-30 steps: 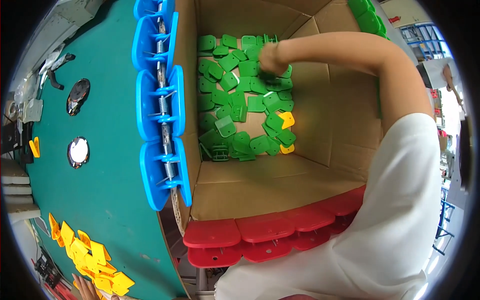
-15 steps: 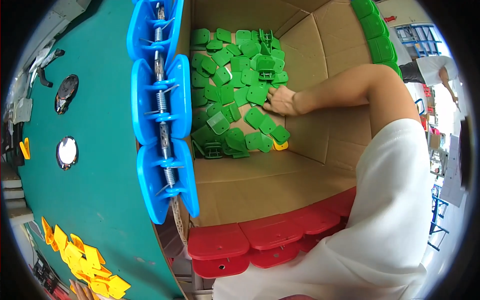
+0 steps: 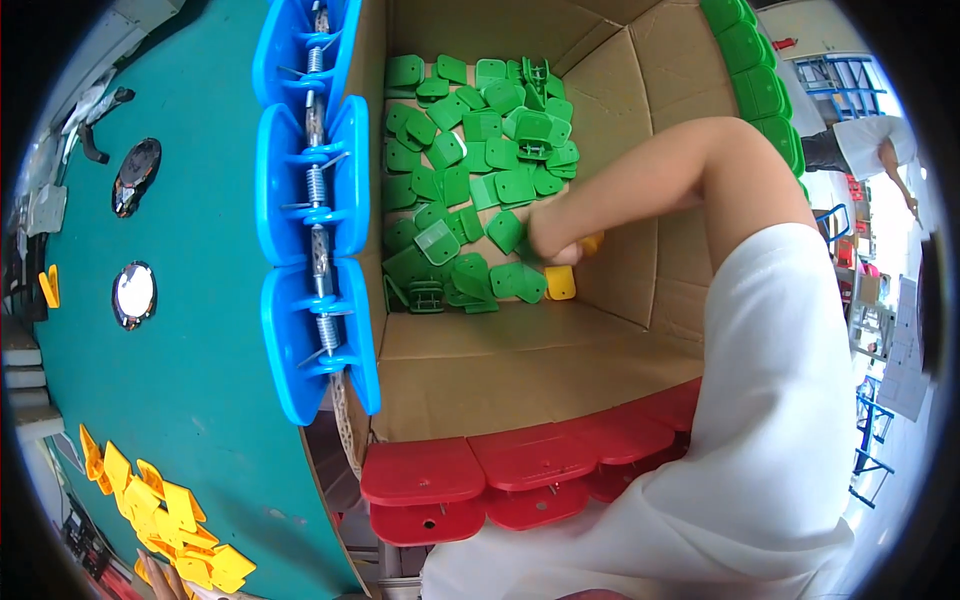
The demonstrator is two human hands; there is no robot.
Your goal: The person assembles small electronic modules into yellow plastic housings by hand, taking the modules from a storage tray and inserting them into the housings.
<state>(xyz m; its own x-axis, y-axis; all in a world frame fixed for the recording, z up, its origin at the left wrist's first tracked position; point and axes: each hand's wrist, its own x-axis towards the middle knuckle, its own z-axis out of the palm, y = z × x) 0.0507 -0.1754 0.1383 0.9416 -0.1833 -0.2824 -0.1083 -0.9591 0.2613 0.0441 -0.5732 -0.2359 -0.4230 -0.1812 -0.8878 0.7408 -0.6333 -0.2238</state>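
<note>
Green plastic clips with rounded corners [image 3: 515,186] lay scattered across the floor of a brown cardboard box [image 3: 520,365], and the person's right hand [image 3: 553,242] was down beside them, close to the right wall. Half a second before, it had been farther from the near wall, and green pieces had covered most of a flat yellow plastic clip [image 3: 560,284]; now that clip lay bared just beside the hand, toward the box's near right corner. A second yellow plastic piece [image 3: 593,242] had come into sight by the hand, on its right-wall side. Both yellow pieces thus seemed easier to get at among the green ones. The right fingers were bent down and partly hidden, so I could not tell whether they gripped anything. Toward the near edge of the green surface [image 3: 220,420], the left hand [image 3: 168,578] was beside a heap of yellow plastic clips [image 3: 150,510], its fingers extended; with the hand cut off by the view's lower edge, any grasp could not be told.
</note>
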